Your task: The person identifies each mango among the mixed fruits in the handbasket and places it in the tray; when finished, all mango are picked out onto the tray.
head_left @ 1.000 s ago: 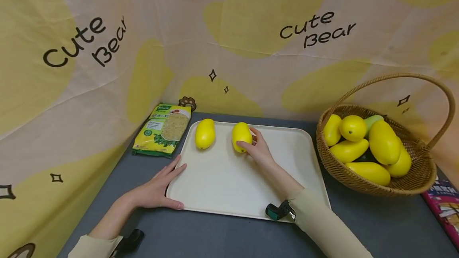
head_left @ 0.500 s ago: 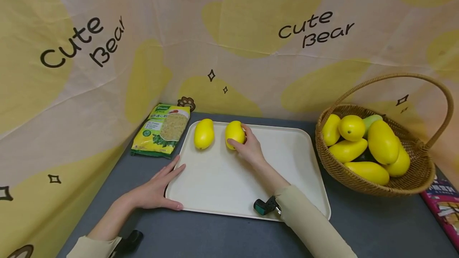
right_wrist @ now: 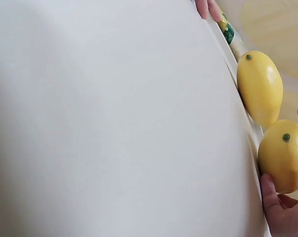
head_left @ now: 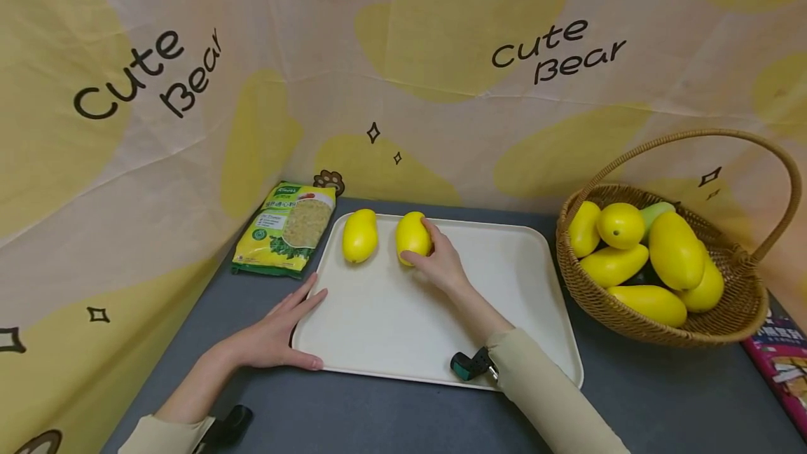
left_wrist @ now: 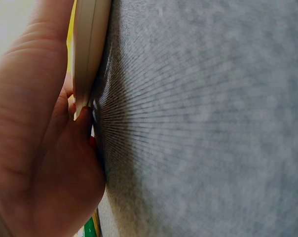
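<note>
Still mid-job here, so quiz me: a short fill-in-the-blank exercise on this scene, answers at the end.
1. Besides the yellow fruit that the right hand grips, exactly ____ more lies on the tray.
2. In the head view, the packet lies to the ____ of the tray.
3. In that same view, the wicker basket stands to the tray's ____.
4. The fabric backdrop reads "Cute ____".

Missing words: one; left; right; Bear.

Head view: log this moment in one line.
right grip: holds fruit; left grip: touches tray, near-left corner; second fruit: on tray, left of held one; basket: right of tray
</note>
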Available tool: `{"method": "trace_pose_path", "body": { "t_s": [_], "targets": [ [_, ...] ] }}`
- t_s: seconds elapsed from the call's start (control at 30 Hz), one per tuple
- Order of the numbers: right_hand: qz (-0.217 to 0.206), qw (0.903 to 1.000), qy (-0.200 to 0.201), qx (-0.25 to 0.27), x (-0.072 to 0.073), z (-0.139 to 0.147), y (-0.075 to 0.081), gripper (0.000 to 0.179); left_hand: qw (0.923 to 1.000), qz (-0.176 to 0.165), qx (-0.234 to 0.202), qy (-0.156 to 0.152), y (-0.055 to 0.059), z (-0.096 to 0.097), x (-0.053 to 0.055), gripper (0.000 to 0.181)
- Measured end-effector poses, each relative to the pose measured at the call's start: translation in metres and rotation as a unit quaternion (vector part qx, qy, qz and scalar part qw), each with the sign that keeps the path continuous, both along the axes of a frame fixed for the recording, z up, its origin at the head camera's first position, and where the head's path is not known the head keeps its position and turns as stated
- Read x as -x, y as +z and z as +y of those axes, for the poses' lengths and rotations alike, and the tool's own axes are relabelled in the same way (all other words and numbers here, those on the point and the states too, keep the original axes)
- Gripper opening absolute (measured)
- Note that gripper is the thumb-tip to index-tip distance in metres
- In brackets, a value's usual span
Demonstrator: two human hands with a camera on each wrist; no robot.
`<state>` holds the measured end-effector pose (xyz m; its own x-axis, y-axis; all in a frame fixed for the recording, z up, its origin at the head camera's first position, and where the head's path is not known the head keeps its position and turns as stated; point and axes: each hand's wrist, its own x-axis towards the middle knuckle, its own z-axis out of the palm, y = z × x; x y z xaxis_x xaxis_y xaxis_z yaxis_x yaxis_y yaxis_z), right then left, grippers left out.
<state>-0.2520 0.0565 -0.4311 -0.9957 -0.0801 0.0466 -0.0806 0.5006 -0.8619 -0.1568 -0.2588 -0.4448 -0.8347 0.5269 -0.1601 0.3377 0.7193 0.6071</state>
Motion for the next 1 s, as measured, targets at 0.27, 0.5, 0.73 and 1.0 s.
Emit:
{"method": "trace_pose_path", "body": {
  "t_s": [0.27,0.5,0.73,1.0],
  "targets": [
    [-0.001,0.9999,0.004,0.015,-0.0005,0.004,-0.0015,0.085,0.9999,0.0,-0.008,-0.006,0.0032,0.0015,-0.0018,0.111],
    [-0.001,0.9998,-0.002,0.02,-0.0004,0.0051,-0.003,0.085,1.0,-0.001,-0.007,-0.005,0.0046,0.0024,-0.003,0.112],
    [-0.01,0.9995,-0.008,0.028,-0.0008,0.0058,-0.0015,0.084,1.0,-0.002,-0.004,-0.001,0.0058,0.0029,-0.0027,0.112],
    [-0.022,0.9964,-0.043,0.07,-0.0023,0.0077,-0.0009,0.072,1.0,0.0,-0.006,-0.003,0.0056,0.0032,-0.0039,0.112]
  ]
}}
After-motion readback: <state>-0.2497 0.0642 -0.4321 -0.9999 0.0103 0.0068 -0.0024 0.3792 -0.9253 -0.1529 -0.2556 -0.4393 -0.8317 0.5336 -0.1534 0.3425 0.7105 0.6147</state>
